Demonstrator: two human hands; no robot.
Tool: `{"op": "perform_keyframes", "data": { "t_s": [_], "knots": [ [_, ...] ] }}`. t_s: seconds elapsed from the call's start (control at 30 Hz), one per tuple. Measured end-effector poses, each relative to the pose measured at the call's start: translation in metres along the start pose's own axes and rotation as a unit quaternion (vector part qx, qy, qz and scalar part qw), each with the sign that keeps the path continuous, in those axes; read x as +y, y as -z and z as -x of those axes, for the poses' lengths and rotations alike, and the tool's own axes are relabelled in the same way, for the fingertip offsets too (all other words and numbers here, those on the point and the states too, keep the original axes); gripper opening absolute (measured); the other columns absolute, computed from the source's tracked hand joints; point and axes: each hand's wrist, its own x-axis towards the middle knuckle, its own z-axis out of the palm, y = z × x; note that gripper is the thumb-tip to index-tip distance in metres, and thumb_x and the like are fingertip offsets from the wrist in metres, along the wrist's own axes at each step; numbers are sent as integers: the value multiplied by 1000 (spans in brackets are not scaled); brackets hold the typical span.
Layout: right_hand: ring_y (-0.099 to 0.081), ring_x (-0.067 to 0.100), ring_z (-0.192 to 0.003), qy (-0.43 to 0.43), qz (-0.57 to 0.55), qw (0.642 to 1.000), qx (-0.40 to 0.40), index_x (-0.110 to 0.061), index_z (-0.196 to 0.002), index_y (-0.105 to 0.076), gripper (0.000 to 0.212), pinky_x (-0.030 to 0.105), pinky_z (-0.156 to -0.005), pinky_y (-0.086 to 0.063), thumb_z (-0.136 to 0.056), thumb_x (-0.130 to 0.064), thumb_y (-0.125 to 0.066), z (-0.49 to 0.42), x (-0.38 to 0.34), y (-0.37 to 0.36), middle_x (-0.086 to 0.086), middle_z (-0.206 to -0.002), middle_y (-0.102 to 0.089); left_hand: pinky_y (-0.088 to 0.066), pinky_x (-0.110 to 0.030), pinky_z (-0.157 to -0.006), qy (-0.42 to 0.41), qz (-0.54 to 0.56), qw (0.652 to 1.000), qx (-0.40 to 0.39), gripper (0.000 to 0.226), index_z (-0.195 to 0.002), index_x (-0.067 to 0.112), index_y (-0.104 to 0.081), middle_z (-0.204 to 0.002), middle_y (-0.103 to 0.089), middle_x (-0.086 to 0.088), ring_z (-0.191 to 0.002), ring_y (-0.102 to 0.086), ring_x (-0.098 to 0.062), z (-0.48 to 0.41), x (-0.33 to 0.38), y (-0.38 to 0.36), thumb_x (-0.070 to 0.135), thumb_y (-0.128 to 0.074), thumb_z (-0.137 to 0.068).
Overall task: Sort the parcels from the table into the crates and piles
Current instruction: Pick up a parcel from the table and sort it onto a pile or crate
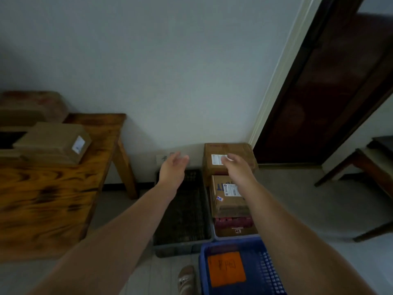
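Note:
My left hand (173, 168) reaches out over the far end of a dark grey crate (182, 241) on the floor, fingers apart, holding nothing. My right hand (236, 167) hovers empty and spread over a large cardboard parcel (240, 152) with a white label, standing against the wall. In front of it a smaller labelled parcel (223, 199) lies on top of others in a second grey crate (234, 236). A blue crate (263, 271) with an orange sheet inside sits nearest me. On the wooden table (59, 199) at left rests a brown parcel (55, 141) with a white label.
More cardboard boxes (27, 109) are stacked at the table's far left. A dark wooden door (331, 86) stands at right, with dark furniture (365, 165) beside it. A sandalled foot (187, 279) is on the pale floor next to the blue crate.

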Motion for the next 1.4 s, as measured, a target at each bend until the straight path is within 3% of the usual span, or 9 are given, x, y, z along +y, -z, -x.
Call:
{"op": "perform_keyframes", "data": {
  "t_s": [0.2, 0.37, 0.5, 0.6, 0.77, 0.87, 1.03, 1.23, 1.4],
  "knots": [
    [-44, 20, -121, 59, -9, 998, -33, -19, -138, -44, 48, 33, -92, -37, -95, -38, -51, 49, -43, -47, 3, -141, -45, -37, -27, -96, -47, 20, 998, 47, 47, -139, 16, -43, -127, -56, -5, -111, -53, -17, 38, 17, 72, 29, -53, -95],
    [-44, 23, -125, 86, -4, 995, -59, -17, -134, -48, 46, 33, -98, -38, -94, -37, -54, 59, -71, -101, 4, -140, -47, -40, -30, -98, -56, 32, 993, 99, 47, -139, 19, -44, -130, -53, 0, -112, -51, -14, 43, 16, 135, 32, -53, -94],
    [-46, 24, -126, 115, 20, 990, -83, -13, -133, -51, 46, 32, -100, -37, -93, -36, -56, 59, -97, -165, 6, -139, -49, -41, -27, -89, -46, 35, 986, 154, 48, -138, 22, -44, -128, -54, 4, -107, -50, -10, 29, 6, 198, 37, -54, -93],
    [-46, 25, -126, 112, 29, 987, -113, -14, -134, -50, 47, 40, -103, -40, -93, -36, -56, 56, -121, -225, 5, -139, -49, -40, -23, -79, -45, 33, 979, 195, 48, -138, 22, -45, -125, -56, 4, -100, -50, -8, 8, -3, 254, 37, -54, -93],
    [-45, 25, -127, 100, 27, 987, -126, -12, -136, -47, 50, 28, -94, -35, -93, -37, -55, 41, -152, -328, 7, -141, -47, -39, -28, -84, -21, 25, 971, 237, 47, -136, 24, -47, -127, -55, 3, -100, -47, -9, -49, -11, 349, 38, -56, -92],
    [-42, 25, -130, 61, 41, 989, -127, -18, -143, -37, 59, 34, -99, -36, -92, -41, -56, 32, -167, -381, 6, -146, -41, -38, -29, -83, 5, 22, 970, 244, 50, -137, 27, -44, -130, -54, 3, -106, -49, -12, -84, -20, 403, 39, -57, -91],
    [-35, 29, -135, -36, 38, 993, -104, -22, -149, -20, 78, 46, -107, -35, -87, -40, -64, 16, -178, -446, 6, -152, -30, -39, -33, -93, 41, -26, 976, 214, 57, -142, 24, -37, -139, -49, -1, -125, -48, -23, -138, -33, 468, 39, -57, -91],
    [-38, 31, -132, -126, 60, 985, -104, -23, -150, -15, 86, 47, -104, -38, -84, -43, -67, -2, -172, -482, 5, -151, -32, -35, -38, -103, 81, -58, 984, 148, 66, -148, 18, -27, -147, -39, -5, -133, -39, -26, -180, -49, 490, 37, -56, -92],
    [-47, 26, -123, -138, 67, 980, -123, -22, -146, -27, 73, 37, -92, -41, -86, -42, -64, -15, -170, -498, 2, -142, -43, -41, -36, -100, 106, -93, 986, 93, 44, -138, 13, -44, -129, -55, -7, -116, -52, -27, -198, -58, 490, 30, -47, -97]
  ]
}}
